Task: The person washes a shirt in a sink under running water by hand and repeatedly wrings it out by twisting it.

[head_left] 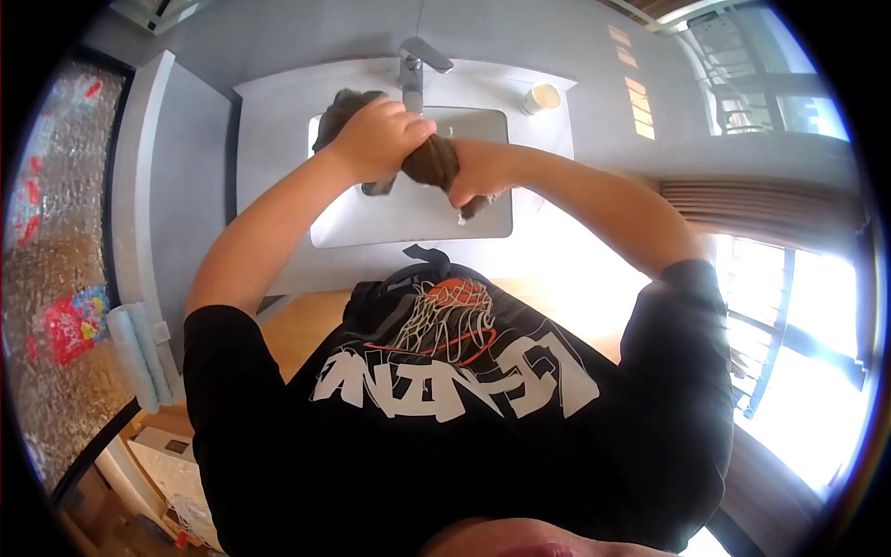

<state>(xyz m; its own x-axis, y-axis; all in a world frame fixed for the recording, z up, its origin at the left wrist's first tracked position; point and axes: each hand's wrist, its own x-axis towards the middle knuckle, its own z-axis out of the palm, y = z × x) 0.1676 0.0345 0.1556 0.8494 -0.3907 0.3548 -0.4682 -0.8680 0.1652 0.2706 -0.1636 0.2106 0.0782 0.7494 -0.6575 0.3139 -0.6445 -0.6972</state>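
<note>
Both my hands grip a bunched, dark grey-brown cloth [430, 164] above the white sink [408, 232]. My left hand [382, 139] is closed around its upper left part, with a loose end sticking out past the knuckles. Lower and to the right, my right hand [478, 169] is wrapped round the other end, and a short dark tip hangs below it. Between the hands the cloth looks twisted. A chrome faucet [415, 67] stands just behind my left hand; the cloth and hands hide part of the basin.
A pale cup [541, 97] stands on the counter's back right corner. Light blue towels [144, 357] hang at the left, beside a textured glass panel [70, 213]. Bright windows and a blind [761, 206] are on the right.
</note>
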